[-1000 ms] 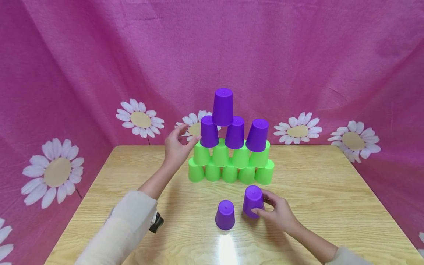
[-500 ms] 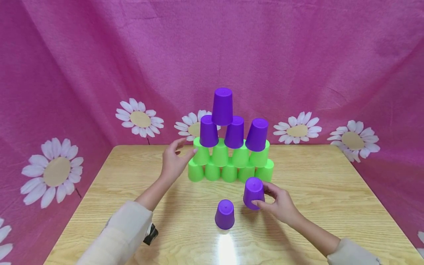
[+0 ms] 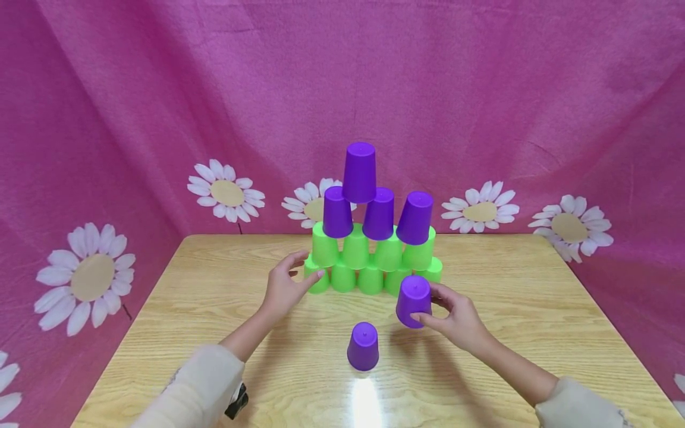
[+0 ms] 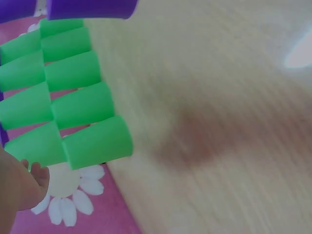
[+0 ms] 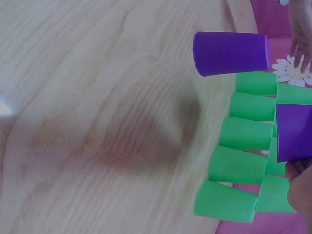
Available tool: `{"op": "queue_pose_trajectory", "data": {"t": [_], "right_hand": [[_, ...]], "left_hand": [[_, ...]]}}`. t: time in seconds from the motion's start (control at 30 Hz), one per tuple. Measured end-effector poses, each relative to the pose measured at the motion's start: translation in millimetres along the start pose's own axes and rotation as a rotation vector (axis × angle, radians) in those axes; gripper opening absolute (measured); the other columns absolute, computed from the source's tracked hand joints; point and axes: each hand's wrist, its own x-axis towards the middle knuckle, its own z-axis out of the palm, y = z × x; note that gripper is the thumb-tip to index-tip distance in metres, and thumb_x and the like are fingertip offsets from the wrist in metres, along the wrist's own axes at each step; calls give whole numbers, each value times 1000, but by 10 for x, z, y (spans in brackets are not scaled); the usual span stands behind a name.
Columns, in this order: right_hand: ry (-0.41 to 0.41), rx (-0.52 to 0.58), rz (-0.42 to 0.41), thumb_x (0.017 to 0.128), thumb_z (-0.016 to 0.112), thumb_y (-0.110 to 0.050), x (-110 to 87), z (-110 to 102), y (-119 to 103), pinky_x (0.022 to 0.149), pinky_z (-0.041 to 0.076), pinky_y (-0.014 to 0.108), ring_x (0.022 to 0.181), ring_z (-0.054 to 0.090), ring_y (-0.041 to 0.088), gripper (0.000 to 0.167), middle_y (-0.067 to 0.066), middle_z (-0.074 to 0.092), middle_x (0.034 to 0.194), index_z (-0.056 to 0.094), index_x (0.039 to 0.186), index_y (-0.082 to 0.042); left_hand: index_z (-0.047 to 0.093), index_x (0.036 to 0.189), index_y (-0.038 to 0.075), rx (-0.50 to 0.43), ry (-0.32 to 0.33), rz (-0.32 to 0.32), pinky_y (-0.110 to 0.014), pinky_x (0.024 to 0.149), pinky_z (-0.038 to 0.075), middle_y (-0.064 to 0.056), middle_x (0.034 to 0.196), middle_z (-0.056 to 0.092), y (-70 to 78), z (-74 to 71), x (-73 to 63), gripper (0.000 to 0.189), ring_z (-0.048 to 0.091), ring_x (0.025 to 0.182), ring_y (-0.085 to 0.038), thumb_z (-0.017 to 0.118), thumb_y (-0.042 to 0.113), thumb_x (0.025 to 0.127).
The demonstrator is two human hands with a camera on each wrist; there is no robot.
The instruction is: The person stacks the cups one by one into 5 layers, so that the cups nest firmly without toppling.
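In the head view my right hand (image 3: 460, 319) grips an upside-down purple cup (image 3: 413, 304) between thumb and fingers, raised above the table in front of the stack. My left hand (image 3: 286, 288), fingers parted and relaxed, is beside the leftmost bottom green cup (image 3: 316, 280) and holds nothing. The stack has two rows of inverted green cups (image 3: 355, 248), then a row of three purple cups (image 3: 337, 214). One purple cup (image 3: 360, 172) tops it, over the left and middle ones. Another inverted purple cup (image 3: 363, 349) stands alone nearer to me.
The wooden table (image 3: 535, 333) carries everything. A pink cloth (image 3: 342, 71) with white daisies hangs behind and along the sides. A small black object (image 3: 237, 402) shows at the left sleeve. Light glares on the table's front.
My left hand has moved down along the stack's left side, from the purple row to the bottom green row. My right hand has carried its purple cup up and toward the stack.
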Motion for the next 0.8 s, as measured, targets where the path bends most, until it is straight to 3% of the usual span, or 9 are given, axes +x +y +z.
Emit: {"op": "queue_pose_trajectory", "data": {"t": [0.3, 0.63, 0.8], "right_hand": [[38, -3, -23, 68, 76, 6, 119, -126, -50, 82, 49, 9, 92, 54, -12, 46, 24, 66, 101, 59, 112, 10], [81, -12, -41, 67, 75, 8, 231, -245, -153, 81, 48, 7, 91, 55, -13, 48, 25, 65, 100, 58, 112, 10], [96, -15, -39, 67, 75, 8, 269, -297, -175, 81, 48, 7, 90, 55, -13, 48, 5, 68, 98, 58, 113, 10]], "left_hand": [[58, 117, -4, -8, -66, -16, -49, 93, 47, -19, 118, 62, -169, 133, -216, 45, 57, 110, -35, 74, 10, 77], [58, 117, -3, -21, -193, -31, -52, 94, 45, -21, 119, 60, -343, 279, -496, 47, 55, 111, -39, 74, 15, 78], [57, 119, -3, -25, -239, -37, -50, 94, 46, -17, 121, 60, -377, 345, -633, 50, 54, 111, -36, 74, 18, 77]]}}
